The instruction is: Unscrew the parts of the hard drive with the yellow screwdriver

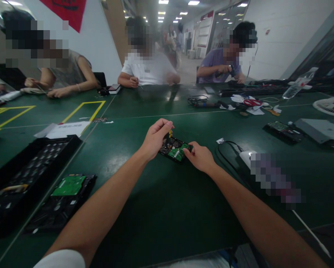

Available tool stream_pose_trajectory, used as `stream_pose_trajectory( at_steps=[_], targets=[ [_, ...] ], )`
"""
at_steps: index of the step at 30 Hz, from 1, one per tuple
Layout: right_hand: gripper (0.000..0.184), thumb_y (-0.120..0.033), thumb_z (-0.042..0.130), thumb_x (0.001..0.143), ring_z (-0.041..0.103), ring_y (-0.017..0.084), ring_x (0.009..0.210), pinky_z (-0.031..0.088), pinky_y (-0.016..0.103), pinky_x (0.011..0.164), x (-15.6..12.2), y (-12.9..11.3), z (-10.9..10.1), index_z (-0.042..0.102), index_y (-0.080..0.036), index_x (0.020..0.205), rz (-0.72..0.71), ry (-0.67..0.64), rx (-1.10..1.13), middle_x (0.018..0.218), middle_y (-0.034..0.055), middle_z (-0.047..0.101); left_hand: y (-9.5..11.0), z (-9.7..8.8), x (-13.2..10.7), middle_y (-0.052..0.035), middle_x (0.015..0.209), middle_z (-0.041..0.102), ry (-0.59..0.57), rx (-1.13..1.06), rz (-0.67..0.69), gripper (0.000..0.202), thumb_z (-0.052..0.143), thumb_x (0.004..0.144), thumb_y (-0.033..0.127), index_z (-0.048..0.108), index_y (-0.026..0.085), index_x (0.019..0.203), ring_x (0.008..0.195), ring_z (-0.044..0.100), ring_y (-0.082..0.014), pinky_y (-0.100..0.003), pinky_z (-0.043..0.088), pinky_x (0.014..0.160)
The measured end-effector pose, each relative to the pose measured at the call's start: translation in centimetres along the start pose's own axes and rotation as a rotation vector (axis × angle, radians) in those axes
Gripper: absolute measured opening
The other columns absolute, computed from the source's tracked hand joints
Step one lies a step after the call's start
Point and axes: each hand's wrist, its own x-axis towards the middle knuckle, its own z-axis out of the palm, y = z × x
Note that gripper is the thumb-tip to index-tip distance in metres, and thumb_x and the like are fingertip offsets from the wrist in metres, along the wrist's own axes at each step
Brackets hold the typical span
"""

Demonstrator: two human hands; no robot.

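A hard drive with a green circuit board on top lies on the green table in front of me. My left hand is closed round a small yellow-handled screwdriver, held upright over the drive's far left corner. My right hand rests against the drive's right edge, its fingers pinched on it.
At the near left lie a black tray and another drive with a green board. A white device with a black cable sits to the right. Three other people work at the far side. More drives and parts lie at the far right.
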Motion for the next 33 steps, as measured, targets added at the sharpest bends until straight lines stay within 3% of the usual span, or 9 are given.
stream_pose_trajectory(
  at_steps=[3,10,14,18,25,33],
  targets=[
    [0.041,-0.053,0.049,0.104,0.067,0.02,0.07,0.035,0.028,0.055,0.0,-0.1,0.0,0.06,-0.02,0.127,-0.002,0.01,0.004,0.083,0.0036,0.074,0.0,-0.3,0.1,-0.0024,0.085,0.063,-0.004,0.068,0.019,0.023,0.067,0.092,0.04,0.07,0.019,0.083,0.076,0.055,-0.0129,-0.025,0.046,0.071],
    [0.041,-0.053,0.051,0.102,0.068,0.02,0.073,0.035,0.028,0.056,0.1,0.3,0.5,0.06,-0.021,0.125,-0.02,0.043,-0.02,0.088,0.0048,0.074,0.3,-0.2,0.0,-0.002,0.083,0.063,-0.075,-0.033,-0.001,0.018,0.066,0.093,0.035,0.072,0.019,0.097,0.079,0.06,-0.0138,-0.026,0.047,0.075],
    [0.043,-0.055,0.05,0.102,0.068,0.021,0.076,0.035,0.028,0.057,0.2,0.4,0.5,0.061,-0.021,0.126,-0.013,0.04,-0.029,0.091,0.006,0.075,0.5,0.1,-0.1,-0.0034,0.082,0.064,-0.089,-0.17,-0.043,0.019,0.062,0.095,0.035,0.069,0.018,0.095,0.081,0.064,-0.016,-0.03,0.051,0.079],
    [0.044,-0.055,0.049,0.102,0.069,0.021,0.076,0.036,0.028,0.058,0.2,0.3,0.4,0.06,-0.021,0.128,-0.011,0.033,-0.023,0.09,0.0059,0.075,0.4,0.4,-0.1,-0.0015,0.074,0.058,-0.085,-0.287,-0.091,0.02,0.058,0.096,0.036,0.063,0.018,0.09,0.069,0.059,-0.014,-0.031,0.052,0.073],
    [0.043,-0.054,0.051,0.102,0.068,0.021,0.077,0.036,0.028,0.058,0.2,0.3,0.4,0.061,-0.021,0.128,-0.001,0.023,-0.032,0.094,0.0068,0.075,-0.3,0.9,-0.2,0.0035,0.068,0.053,-0.068,-0.19,-0.024,0.027,0.065,0.094,0.044,0.053,0.021,0.091,0.061,0.052,-0.0098,-0.026,0.047,0.067],
    [0.043,-0.055,0.049,0.102,0.067,0.021,0.075,0.036,0.028,0.058,0.2,0.4,0.4,0.061,-0.021,0.126,-0.018,0.033,-0.021,0.088,0.0054,0.074,-0.1,0.8,-0.2,0.0015,0.075,0.062,-0.057,-0.207,-0.046,0.032,0.066,0.094,0.043,0.044,0.022,0.089,0.065,0.059,-0.0116,-0.028,0.049,0.068]
  ],
)
